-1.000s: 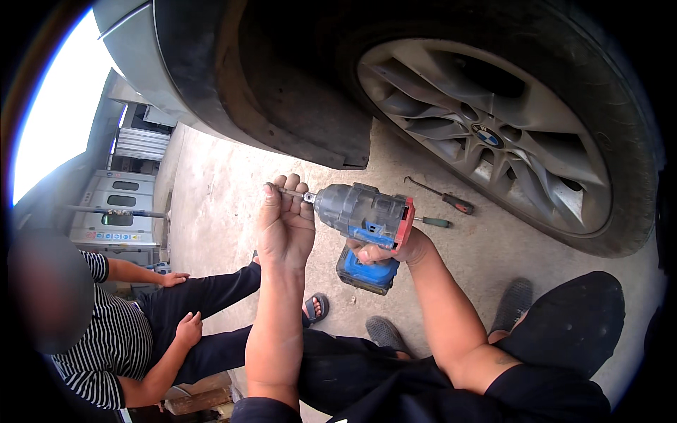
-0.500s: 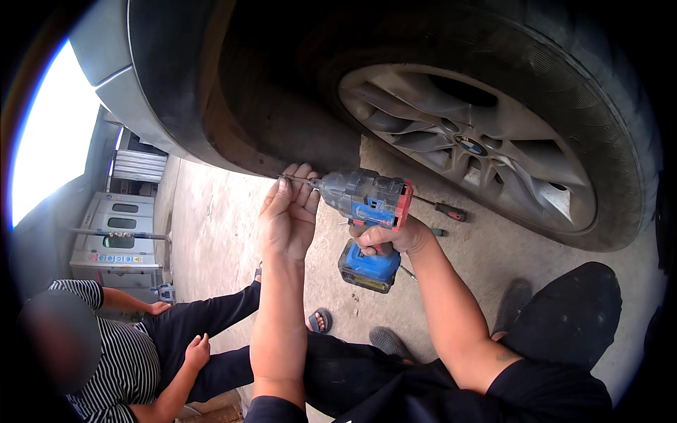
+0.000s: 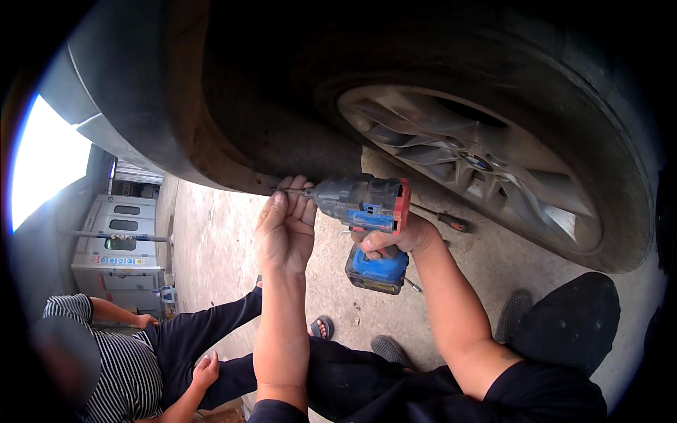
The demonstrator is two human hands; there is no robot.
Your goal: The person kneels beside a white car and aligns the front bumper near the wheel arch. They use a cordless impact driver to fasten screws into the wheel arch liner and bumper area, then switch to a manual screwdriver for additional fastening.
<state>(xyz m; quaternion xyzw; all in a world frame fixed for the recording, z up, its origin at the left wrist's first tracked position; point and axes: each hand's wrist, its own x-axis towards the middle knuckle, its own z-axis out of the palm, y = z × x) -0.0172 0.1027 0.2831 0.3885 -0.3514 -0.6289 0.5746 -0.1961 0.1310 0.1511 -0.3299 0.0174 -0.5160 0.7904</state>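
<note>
Your left hand (image 3: 285,236) and right hand (image 3: 407,238) are raised beneath the curved, dark lower edge of the car's wheel-arch trim (image 3: 211,148). That edge runs just above your left fingertips, so the tight side is upward. Toward the upper right, a broad black rubber tyre (image 3: 627,211) around a silver multi-spoke wheel (image 3: 493,176) bounds the space. Pale concrete floor (image 3: 211,247) opens to the left of your hands and below them. A black-and-red-handled screwdriver (image 3: 453,223) lies on it near the tyre, and at far left is a co-worker in a striped shirt (image 3: 130,366).

Your right hand is wrapped around the grip of a black, blue and red cordless power driver (image 3: 363,201), whose nose points left toward your other hand; its blue-and-black battery pack (image 3: 376,273) sits under the grip. Your left hand is partly curled, thumb and fingertips pinching the slim metal bit (image 3: 296,191) at the driver's nose. You cannot tell here whether the bit's tip touches the trim.
</note>
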